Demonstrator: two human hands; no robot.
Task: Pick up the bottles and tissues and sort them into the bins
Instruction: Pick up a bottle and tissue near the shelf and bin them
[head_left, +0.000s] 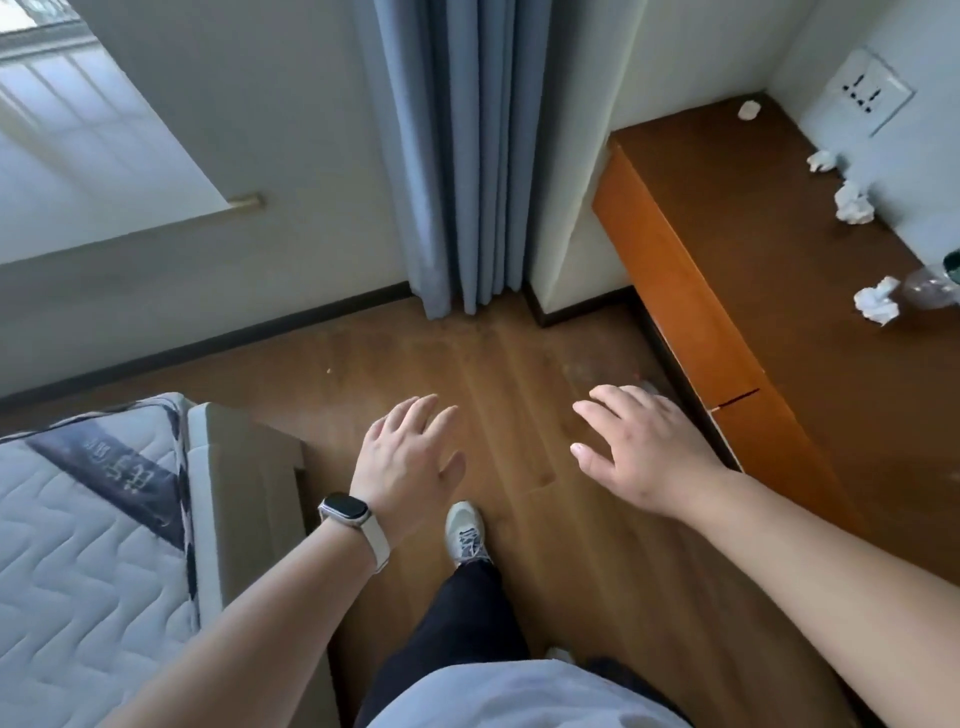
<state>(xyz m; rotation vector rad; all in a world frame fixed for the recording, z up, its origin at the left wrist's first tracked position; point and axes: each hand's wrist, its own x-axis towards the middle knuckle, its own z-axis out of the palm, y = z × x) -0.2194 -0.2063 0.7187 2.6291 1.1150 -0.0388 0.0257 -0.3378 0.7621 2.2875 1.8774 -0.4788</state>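
Several crumpled white tissues lie on a brown wooden desk (753, 270) at the right: one far back (748, 109), one by the wall (822, 161), a bigger one (853, 203) and one nearest me (877, 307). A clear plastic bottle (932, 283) lies at the right edge, cut off by the frame. My left hand (408, 457), with a watch on the wrist, and my right hand (634, 449) hover over the floor with fingers spread and nothing in them. No bin is in view.
A bare mattress on a bed frame (88, 519) fills the lower left. Blue curtains (457, 156) hang in the corner ahead, with a window at upper left. A wall socket (860, 93) sits above the desk. My foot (465, 532) stands on the wooden floor.
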